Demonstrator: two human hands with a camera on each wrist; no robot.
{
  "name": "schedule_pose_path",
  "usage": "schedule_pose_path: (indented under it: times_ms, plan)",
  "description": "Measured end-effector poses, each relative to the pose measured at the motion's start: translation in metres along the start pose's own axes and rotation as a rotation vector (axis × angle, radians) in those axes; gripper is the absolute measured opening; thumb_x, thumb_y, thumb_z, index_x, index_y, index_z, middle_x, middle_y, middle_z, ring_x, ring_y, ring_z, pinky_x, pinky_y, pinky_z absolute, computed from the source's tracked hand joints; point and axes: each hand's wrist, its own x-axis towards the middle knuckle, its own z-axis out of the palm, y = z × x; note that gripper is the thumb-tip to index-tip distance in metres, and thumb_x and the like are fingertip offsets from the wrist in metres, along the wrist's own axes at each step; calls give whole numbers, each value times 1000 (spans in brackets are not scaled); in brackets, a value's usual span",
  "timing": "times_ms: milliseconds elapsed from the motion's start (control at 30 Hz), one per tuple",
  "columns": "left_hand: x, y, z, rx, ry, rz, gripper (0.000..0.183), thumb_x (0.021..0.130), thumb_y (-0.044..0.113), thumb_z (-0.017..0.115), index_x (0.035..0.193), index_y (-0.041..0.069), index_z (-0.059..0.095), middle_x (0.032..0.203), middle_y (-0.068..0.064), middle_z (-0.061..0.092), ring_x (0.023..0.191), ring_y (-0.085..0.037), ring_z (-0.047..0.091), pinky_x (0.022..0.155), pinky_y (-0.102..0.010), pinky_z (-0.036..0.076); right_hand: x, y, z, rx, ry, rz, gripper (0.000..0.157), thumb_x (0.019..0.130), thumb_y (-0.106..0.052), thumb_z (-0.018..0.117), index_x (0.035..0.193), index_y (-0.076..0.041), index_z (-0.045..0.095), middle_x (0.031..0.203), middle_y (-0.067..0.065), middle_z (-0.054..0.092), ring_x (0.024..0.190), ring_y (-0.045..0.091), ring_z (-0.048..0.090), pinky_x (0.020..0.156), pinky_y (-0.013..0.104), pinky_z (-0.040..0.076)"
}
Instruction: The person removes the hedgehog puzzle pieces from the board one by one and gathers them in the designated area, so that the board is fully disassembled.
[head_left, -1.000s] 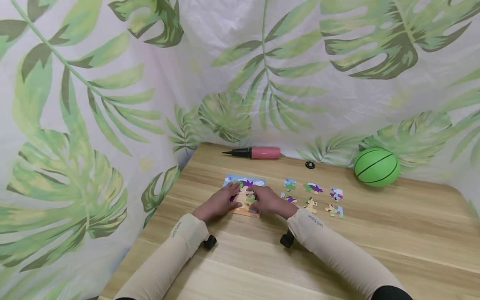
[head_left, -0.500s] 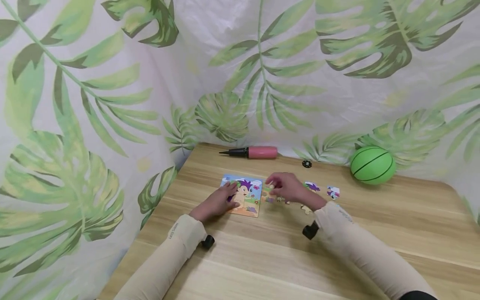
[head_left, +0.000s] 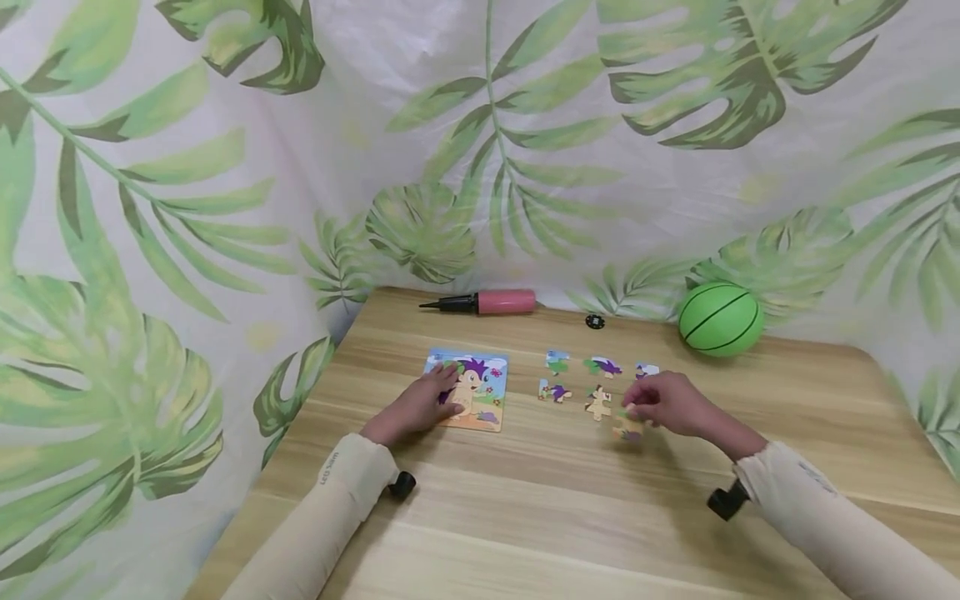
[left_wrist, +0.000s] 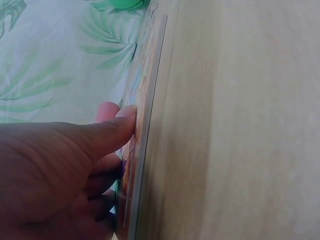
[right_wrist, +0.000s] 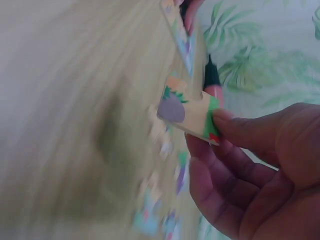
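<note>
My left hand (head_left: pixel 416 406) rests on the left part of a square picture puzzle board (head_left: pixel 493 379) showing a purple-haired cartoon hedgehog, its fingers spread. The left wrist view has the thumb (left_wrist: pixel 112 131) lying on the board's face near its grey edge (left_wrist: pixel 145 145). To the right, my right hand (head_left: pixel 671 404) pinches a puzzle piece (right_wrist: pixel 195 116) between thumb and fingers. That piece bears a purple-grey round shape with green leaves on a tan ground, plus a green edge. It is held above the table, close to the loose hedgehog-body piece (head_left: pixel 598 403).
Several loose puzzle pieces (head_left: pixel 557 392) lie in two rows right of the board. Behind them are a pink-and-black hand pump (head_left: pixel 506 302), a small black disc (head_left: pixel 595 322) and a green ball (head_left: pixel 722 320). A leaf-print curtain (head_left: pixel 555 167) hangs along the table's back edge.
My right hand has left the puzzle board and moved right with a puzzle piece, over to the loose pieces. The left hand stays on the board. The head view has turned slightly right.
</note>
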Motion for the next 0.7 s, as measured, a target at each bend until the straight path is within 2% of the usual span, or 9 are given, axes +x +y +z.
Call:
schedule_pose_path:
  times_ms: [200,300,567,700]
  plan:
    - [0,1,1,1,-10,4,68,98,30,65,150,-6,38,165,-16,26,155,-41,17,125,-55,21,-37,31,-6,17,-36,78,4,89,-7,73,87,-5,70,73,2,70,66,12,64,55,27,55]
    - [0,1,1,3,-4,1,69,98,30,65,150,-6,38,165,-16,26,155,-41,17,125,-55,22,-46,41,-7,16,-42,57,6,90,-10,73,87,-5,71,72,2,71,64,8,62,54,25,53]
    - [2,-2,0,21,-2,8,69,98,32,65,150,-5,39,165,-16,26,155,-42,17,124,-57,21,-43,54,3,-3,-20,31,6,89,-13,74,87,-7,74,76,-2,71,64,-3,52,58,19,45]
    - [2,-3,-1,9,-9,10,68,97,30,66,149,-6,39,165,-17,26,154,-43,17,124,-57,21,-36,54,9,-22,-13,15,5,89,-13,75,86,-9,74,77,-3,71,66,-2,50,60,18,43]
